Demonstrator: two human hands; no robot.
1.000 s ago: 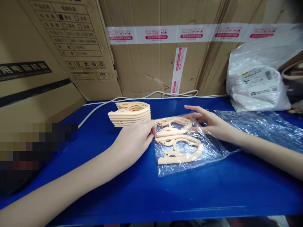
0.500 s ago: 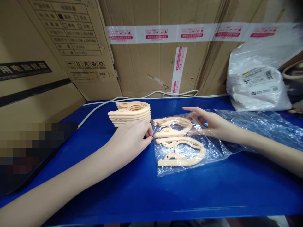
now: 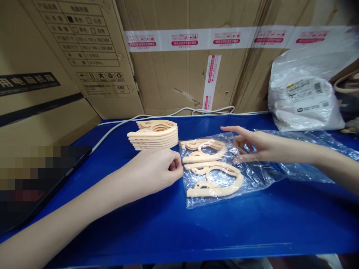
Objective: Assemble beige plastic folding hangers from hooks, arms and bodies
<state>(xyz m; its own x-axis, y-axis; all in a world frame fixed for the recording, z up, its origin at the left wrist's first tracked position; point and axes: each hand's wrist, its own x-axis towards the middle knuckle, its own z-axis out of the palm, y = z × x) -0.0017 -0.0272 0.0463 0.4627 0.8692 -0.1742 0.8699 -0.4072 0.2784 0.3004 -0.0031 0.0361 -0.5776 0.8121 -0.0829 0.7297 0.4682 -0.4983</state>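
Observation:
Two beige folding clothes hangers [image 3: 224,190] lie flat, one above the other, in a clear plastic bag [image 3: 193,203] on the blue table. My left hand [image 3: 157,166] pinches the bag's left edge between thumb and fingers. Just right of the hangers hovers my right hand [image 3: 258,145], its index finger stretched out and the others loosely curled, holding nothing. Whether its lower fingertips touch the bag film I cannot tell. Behind my left hand stands a neat stack of matching hangers [image 3: 154,136], partly hidden by that hand.
More clear plastic film [image 3: 305,138] spreads over the table at right. A white cable [image 3: 112,129] runs along the back, before cardboard boxes [image 3: 174,74]. A stuffed white plastic bag [image 3: 305,101] sits at back right. At left lies a dark flat object [image 3: 70,170], partly pixelated.
My right hand has drawn back to the right, away from the upper hanger. My left hand has shifted slightly down along the bag's edge. The hangers lie nearly where they were.

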